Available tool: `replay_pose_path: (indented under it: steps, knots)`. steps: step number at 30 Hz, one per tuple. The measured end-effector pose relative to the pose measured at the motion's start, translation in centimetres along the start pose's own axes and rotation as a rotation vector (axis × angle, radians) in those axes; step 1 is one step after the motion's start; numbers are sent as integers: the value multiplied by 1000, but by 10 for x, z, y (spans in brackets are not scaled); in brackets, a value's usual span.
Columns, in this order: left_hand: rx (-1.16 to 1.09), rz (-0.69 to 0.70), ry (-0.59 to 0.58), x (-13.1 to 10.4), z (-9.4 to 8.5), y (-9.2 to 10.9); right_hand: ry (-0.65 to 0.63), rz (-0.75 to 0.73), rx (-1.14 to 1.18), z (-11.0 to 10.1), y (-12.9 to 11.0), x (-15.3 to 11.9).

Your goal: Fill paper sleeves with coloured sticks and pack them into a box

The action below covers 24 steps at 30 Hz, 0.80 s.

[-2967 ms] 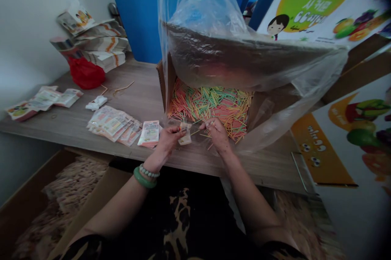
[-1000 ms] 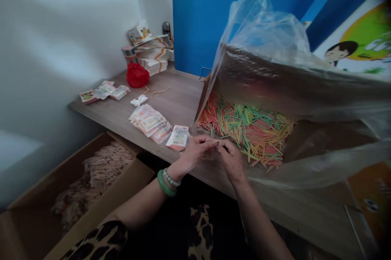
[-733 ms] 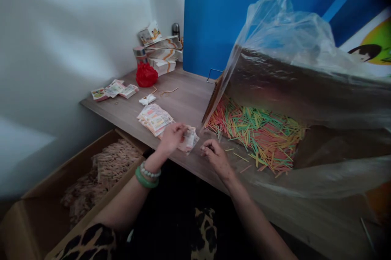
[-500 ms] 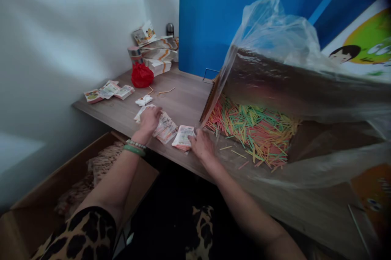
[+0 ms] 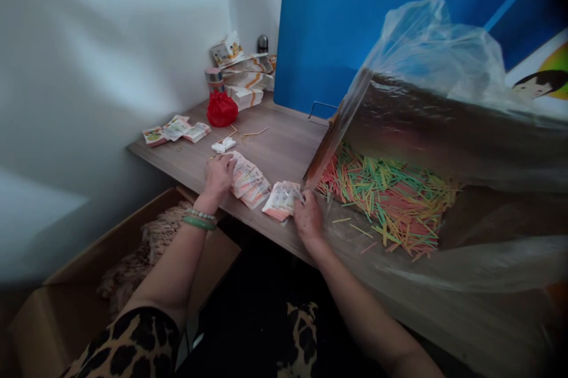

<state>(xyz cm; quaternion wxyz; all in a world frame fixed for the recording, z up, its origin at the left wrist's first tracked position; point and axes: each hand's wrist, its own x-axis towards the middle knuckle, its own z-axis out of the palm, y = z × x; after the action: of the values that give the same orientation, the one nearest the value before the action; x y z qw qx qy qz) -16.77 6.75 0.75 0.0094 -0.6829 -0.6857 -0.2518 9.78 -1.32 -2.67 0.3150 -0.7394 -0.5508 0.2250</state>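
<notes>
My left hand (image 5: pixel 219 174) has bent fingers closed about the left end of a fanned row of small printed packets (image 5: pixel 252 181), white with orange and pink print. A bracelet of pale beads and a green bangle circle its wrist. At the right edge of a separate stack of similar packets (image 5: pixel 280 202), my right hand (image 5: pixel 309 215) pinches the top packet between thumb and fingers. Light glints off clear wrapping there. Close by on the right, an open carton in a clear plastic bag (image 5: pixel 444 41) holds many thin red, green and yellow sticks (image 5: pixel 390 200).
More packets (image 5: pixel 176 128) lie at the table's left corner. Behind are a red plastic bag (image 5: pixel 222 109), a crumpled white piece (image 5: pixel 223 145) and stacked printed cartons (image 5: pixel 248 79). Loose sticks are scattered before the bag. A cardboard box (image 5: pixel 57 313) of pinkish packets stands below the table's left edge.
The view has swung left, shifting everything rightward. My left hand has moved to the left end of the packet row, which now shows more fully. My right hand stays at the stack.
</notes>
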Motion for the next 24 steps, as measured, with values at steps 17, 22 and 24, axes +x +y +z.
replay_pose_path:
  steps: [17, 22, 24]
  knots:
    - [-463, 34, -7, -71, 14, 71, -39, 63, 656, -1, 33, -1]
    - [-1110, -333, -511, -94, 21, 147, -78, 61, 766, -13, 32, -6]
    - [-1266, -387, -625, -95, 24, 169, -141, 16, 794, -22, 31, -15]
